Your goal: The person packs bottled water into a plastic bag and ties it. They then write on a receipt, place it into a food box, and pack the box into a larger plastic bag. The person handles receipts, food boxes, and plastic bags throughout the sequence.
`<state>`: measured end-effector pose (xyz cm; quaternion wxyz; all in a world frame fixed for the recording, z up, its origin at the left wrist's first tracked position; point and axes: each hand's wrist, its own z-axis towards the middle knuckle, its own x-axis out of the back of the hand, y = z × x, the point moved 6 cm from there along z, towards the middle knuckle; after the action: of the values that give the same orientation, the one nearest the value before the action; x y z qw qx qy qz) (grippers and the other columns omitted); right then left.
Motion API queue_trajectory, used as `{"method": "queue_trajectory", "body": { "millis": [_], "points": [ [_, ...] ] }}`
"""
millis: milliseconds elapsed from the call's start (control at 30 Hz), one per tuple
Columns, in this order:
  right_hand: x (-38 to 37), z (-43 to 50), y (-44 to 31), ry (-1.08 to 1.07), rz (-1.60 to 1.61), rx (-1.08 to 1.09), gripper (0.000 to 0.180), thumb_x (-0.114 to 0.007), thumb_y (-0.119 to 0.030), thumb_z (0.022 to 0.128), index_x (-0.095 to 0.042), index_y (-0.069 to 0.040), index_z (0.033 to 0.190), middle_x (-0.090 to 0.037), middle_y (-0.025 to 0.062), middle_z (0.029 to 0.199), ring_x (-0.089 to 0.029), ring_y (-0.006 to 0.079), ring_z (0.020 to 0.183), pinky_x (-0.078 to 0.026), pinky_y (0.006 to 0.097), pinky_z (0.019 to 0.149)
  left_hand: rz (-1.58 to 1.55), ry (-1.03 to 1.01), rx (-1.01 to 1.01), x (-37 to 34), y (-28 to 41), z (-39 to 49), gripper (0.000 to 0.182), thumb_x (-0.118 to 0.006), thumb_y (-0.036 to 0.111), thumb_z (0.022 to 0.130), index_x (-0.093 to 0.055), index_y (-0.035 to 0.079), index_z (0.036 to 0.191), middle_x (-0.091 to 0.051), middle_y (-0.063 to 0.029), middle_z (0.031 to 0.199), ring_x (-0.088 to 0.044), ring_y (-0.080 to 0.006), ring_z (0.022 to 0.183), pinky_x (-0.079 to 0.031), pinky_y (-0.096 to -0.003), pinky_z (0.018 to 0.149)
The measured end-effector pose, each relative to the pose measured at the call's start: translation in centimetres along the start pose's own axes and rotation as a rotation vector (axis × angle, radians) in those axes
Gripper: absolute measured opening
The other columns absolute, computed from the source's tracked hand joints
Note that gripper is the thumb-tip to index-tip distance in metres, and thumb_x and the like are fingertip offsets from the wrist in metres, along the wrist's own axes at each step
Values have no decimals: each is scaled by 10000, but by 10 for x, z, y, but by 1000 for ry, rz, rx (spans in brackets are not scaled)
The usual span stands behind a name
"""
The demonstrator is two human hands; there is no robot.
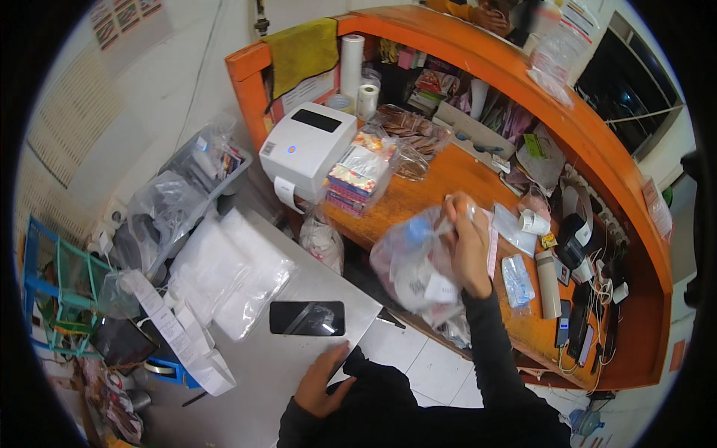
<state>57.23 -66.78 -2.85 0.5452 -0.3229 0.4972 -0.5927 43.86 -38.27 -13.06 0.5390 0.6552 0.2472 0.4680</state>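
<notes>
My right hand [469, 249] grips the gathered top of a clear plastic bag [411, 269], which hangs in front of the wooden counter [361, 224]. Through the plastic show a blue cap-like item and a white label or slip; the other contents are blurred. My left hand [323, 381] rests at the edge of a metal table [263, 381], thumb apart from the fingers and nothing in it. Just beyond its fingertips a black smartphone [307, 318] lies flat. Stacks of clear plastic bags [241, 274] and a curled strip of printed paper [179, 341] lie farther left.
A white label printer [308, 148] stands on the counter beside bagged boxes [358, 171]. Toward the right lie a beige cylinder [548, 284], phones and tangled cables [605, 285]. An orange raised ledge [476, 42] curves around the back; another person's hand [490, 19] is beyond it.
</notes>
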Motion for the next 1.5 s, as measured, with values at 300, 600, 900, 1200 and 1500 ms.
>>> {"method": "queue_trajectory", "body": {
  "millis": [300,600,900,1200,1500],
  "points": [
    [86,118,103,146,144,97,210,-438,-221,1069,-466,-118,888,-399,-47,737,-305,29,532,-238,210,485,102,-253,15,-24,1,39,494,-672,37,868,-576,121,1345,-619,-130,1260,-591,-336,1164,-463,-387,984],
    [83,160,138,160,-85,95,355,-436,-362,1077,-497,-118,826,-351,-78,618,-302,28,498,-212,225,453,199,-51,82,-1,-11,28,458,-664,65,875,-587,123,1323,-625,-136,1245,-601,-342,1145,-479,-403,958],
    [80,136,96,21,-743,107,168,-610,-188,941,-586,-44,1025,-588,64,688,-556,200,589,-419,324,555,124,-25,37,-7,-15,17,404,-670,80,883,-615,119,1281,-646,-134,1178,-644,-353,1047,-533,-409,873],
    [-42,43,63,95,-978,610,273,-645,-12,824,-588,-42,1090,-577,127,836,-605,287,807,-485,381,732,151,93,93,1,-25,-22,416,-676,97,875,-615,127,1285,-647,-130,1171,-639,-349,1046,-526,-420,886],
    [-196,-34,120,-597,-484,120,60,-624,-58,919,-671,-30,942,-625,65,785,-543,139,656,-430,282,609,185,315,314,18,-57,-102,399,-630,111,914,-589,104,1311,-619,-166,1238,-609,-375,1131,-505,-430,960]
  ]
}}
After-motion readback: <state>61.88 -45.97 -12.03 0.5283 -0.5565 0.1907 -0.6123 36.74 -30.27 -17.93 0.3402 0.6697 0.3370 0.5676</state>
